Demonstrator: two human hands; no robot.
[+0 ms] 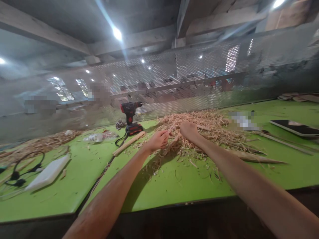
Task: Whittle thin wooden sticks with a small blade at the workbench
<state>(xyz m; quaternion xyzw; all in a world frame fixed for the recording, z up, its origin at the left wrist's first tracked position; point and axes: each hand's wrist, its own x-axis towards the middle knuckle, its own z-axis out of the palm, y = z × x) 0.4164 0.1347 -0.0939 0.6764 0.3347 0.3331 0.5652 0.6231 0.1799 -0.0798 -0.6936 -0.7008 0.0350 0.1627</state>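
Both my hands reach over a green tabletop, at the near edge of a heap of pale shavings. My left hand is closed, its fingers curled round something thin that I cannot make out. Just to its right, my right hand is a fist with its back towards me; whatever it grips is mostly hidden. A flat wooden strip slants down-left from beneath my right hand, between the two hands. Shavings lie scattered below them.
A cordless drill stands behind a wooden slat to the left. Farther left are a plastic bag, a white block and a headset. A phone lies right. Perforated mesh rises behind.
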